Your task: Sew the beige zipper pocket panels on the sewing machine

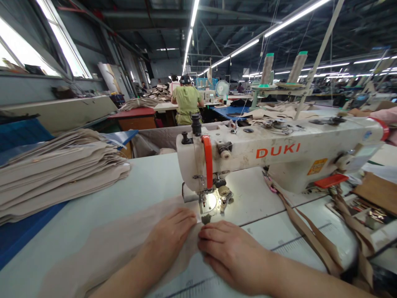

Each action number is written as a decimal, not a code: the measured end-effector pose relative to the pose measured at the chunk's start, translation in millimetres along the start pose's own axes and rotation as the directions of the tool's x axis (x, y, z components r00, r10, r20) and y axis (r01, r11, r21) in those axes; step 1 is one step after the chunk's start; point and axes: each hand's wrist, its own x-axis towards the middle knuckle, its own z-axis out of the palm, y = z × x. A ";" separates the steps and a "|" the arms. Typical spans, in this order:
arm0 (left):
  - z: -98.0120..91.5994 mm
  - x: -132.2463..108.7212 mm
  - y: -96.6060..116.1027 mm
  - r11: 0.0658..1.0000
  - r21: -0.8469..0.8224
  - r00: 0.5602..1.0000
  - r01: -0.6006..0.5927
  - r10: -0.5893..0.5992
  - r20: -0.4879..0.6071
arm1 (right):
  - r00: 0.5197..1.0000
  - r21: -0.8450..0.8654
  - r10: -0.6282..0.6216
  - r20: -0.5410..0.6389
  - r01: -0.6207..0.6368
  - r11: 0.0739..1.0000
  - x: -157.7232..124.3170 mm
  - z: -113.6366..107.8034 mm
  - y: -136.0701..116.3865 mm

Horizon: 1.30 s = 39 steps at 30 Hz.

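Note:
A thin beige fabric piece [133, 219] lies on the pale sewing table, its front end by the presser foot [204, 203] of a white sewing machine [242, 149]. My left hand [170, 231] rests on this fabric left of the needle, fingers close together and gripping it near its edge. Just in front of the foot, my right hand [229, 252] has its fingers curled in at the fabric's right edge, holding it. The thumbs and the undersides of both hands are hidden. A lamp lights the round needle plate [211, 202].
Stacked beige cut pieces [62, 169] lie at the left. Brown straps [307, 240] hang across the table's right side, near a tray [369, 211] of small metal parts. Two thread cones [266, 70] stand behind the machine. A person in a green shirt [187, 101] sits ahead.

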 end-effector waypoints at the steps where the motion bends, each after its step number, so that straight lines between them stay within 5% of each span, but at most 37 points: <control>1: -0.5 0.3 -0.4 1.000 -0.015 1.000 0.007 -0.007 0.008 | 1.000 0.002 0.001 0.001 -0.001 1.000 0.1 -0.4 -0.1; 10: 0.1 0.1 -10.3 0.991 -0.136 0.999 -0.014 0.019 0.034 | 1.000 -0.003 0.009 0.018 -0.009 1.000 0.4 -0.6 -1.3; 26: 13.8 -17.5 -20.9 0.996 -0.031 0.993 -0.080 0.082 0.089 | 0.999 -0.002 0.016 0.027 -0.016 1.000 0.9 -1.9 -1.7; 39: 13.9 -13.5 -18.1 0.994 -0.009 0.994 -0.109 0.109 0.016 | 0.999 0.004 0.024 0.039 -0.025 1.000 1.5 -2.5 -3.2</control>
